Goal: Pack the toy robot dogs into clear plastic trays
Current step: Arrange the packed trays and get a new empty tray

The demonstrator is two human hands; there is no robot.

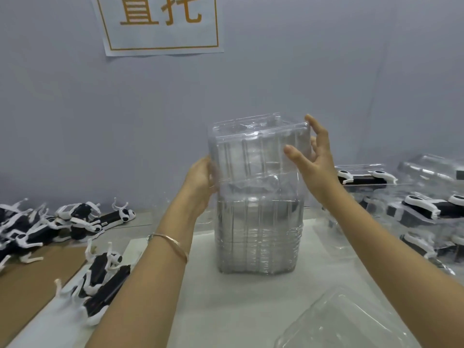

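Note:
A tall stack of nested clear plastic trays (pixel 258 234) stands on the white sheet in the middle of the table. My left hand (pixel 200 182) grips the stack's left side near its upper part. My right hand (pixel 313 159) is at the upper right corner, fingers spread, fingertips touching the top tray (pixel 258 136). Black-and-white toy robot dogs (pixel 100 280) lie loose at the left front, and a heap of them (pixel 37 227) lies further back left.
Packed clear trays holding dogs (pixel 421 209) are piled at the right. One empty clear tray (pixel 346 322) lies at the front right. A brown cardboard sheet (pixel 30 282) covers the table's left. A grey wall with a paper sign (pixel 160 23) closes the back.

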